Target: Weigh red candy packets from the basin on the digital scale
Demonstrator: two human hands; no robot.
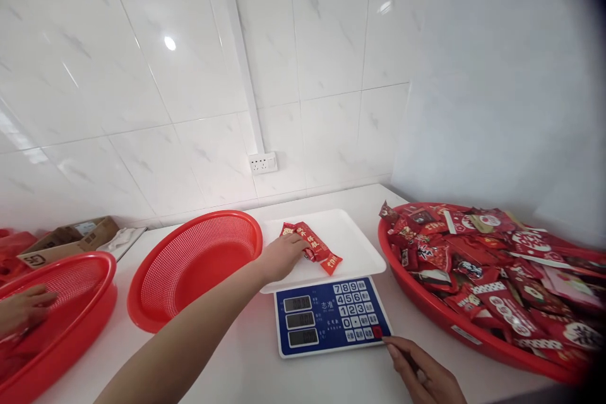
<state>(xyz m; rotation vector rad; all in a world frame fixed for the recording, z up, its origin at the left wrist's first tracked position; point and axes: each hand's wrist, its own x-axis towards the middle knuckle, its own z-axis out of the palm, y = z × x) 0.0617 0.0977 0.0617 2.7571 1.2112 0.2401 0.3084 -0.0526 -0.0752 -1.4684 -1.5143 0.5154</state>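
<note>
A white and blue digital weighing scale (pixel 331 315) stands on the table, its displays facing me. Several red snack packets with gold lettering (pixel 315 243) lie on its white tray (pixel 350 252). My left hand (pixel 285 255) reaches across onto the tray, its fingers curled over the packets and partly covering them. At the scale's front right corner, beside the red key, is my right hand (pixel 421 369). Its thumb and forefinger tips come close together in a pinch; whether anything is between them does not show.
A big red basin (pixel 402 271) heaped with red snack packets (pixel 478 265) stands on the right. Left of the scale is a red perforated basket (pixel 156 265). Another person's hand (pixel 28 309) is in a second red basket (pixel 106 290). A cardboard box (pixel 71 240) sits behind.
</note>
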